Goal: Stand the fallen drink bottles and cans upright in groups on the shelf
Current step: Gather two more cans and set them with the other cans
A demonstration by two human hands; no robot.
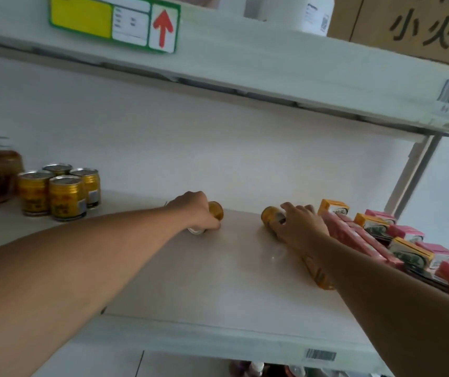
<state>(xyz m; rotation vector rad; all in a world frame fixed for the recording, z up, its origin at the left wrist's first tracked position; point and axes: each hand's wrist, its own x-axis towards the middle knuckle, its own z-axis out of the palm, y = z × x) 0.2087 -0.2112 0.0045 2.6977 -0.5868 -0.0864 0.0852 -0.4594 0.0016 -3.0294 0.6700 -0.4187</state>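
While two gold cans lie on their sides in the middle of the shelf [217, 281], each hand goes to one. The left hand [194, 210] has its fingers curled around the left can [216, 210]. The right hand [300, 225] has its fingers spread over the right can [271, 216]. Cans like these are hard, smooth and round, so they may roll; holding them around the middle is best. Four cans [57, 191] stand together far to the left. Between is open room. Drink boxes [381, 235] crowd the right side.
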